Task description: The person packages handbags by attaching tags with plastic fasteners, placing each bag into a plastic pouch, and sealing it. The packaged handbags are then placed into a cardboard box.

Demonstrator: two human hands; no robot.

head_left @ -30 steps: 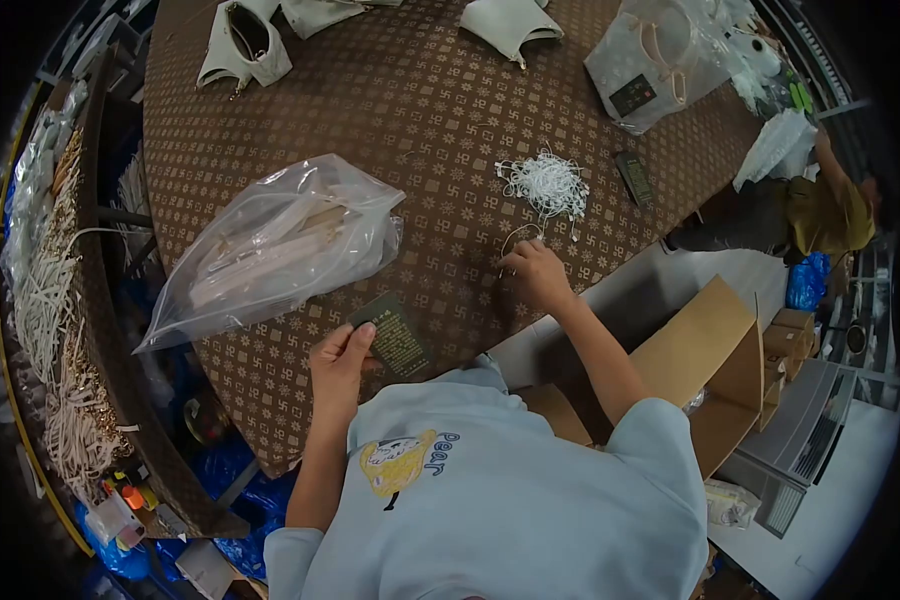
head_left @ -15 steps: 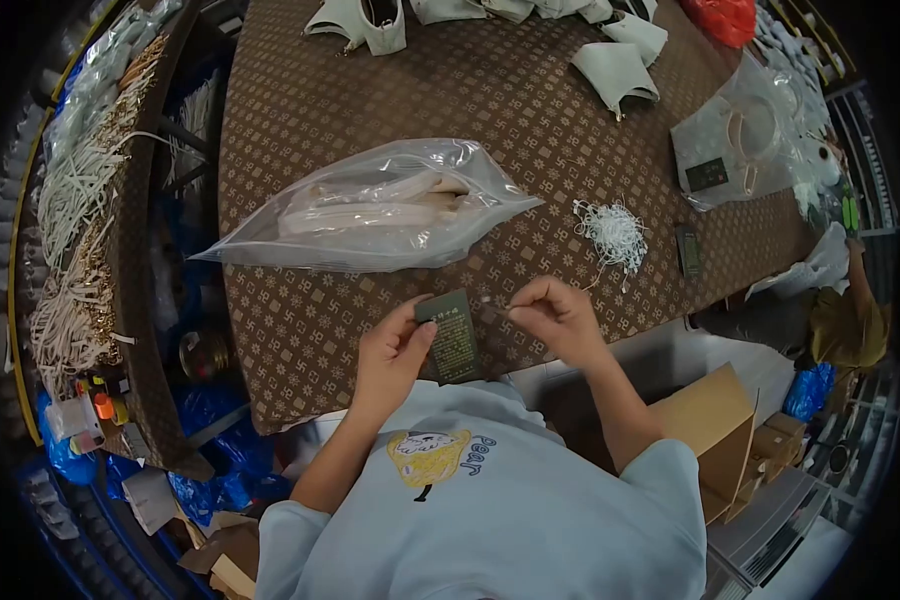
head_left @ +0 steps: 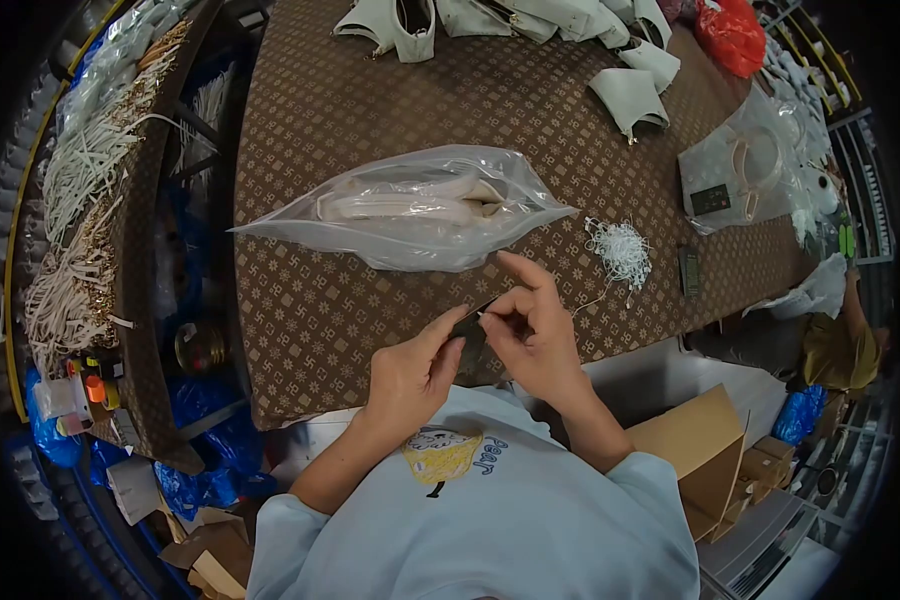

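A dark green card (head_left: 469, 340) is held near the table's front edge by my left hand (head_left: 410, 375), between thumb and fingers. My right hand (head_left: 538, 340) is closed in a pinch at the card's top edge; what is between its fingertips is too small to name. Beyond my hands lies a clear plastic bag (head_left: 410, 250) with cream-coloured items inside. A tangle of white strings (head_left: 618, 252) lies to the right, and beside it a stack of dark cards (head_left: 688, 272).
Pale green bags (head_left: 630, 98) lie at the table's far side, near a red plastic bag (head_left: 730, 40). Another clear bag (head_left: 710, 165) is at the right. White cords (head_left: 80, 190) hang at the left. A cardboard box (head_left: 695, 450) stands below. Another person (head_left: 840, 350) is at the right.
My right hand has moved in to the card's top edge. The card has tilted, so its printed face no longer shows. The whole view has shifted slightly.
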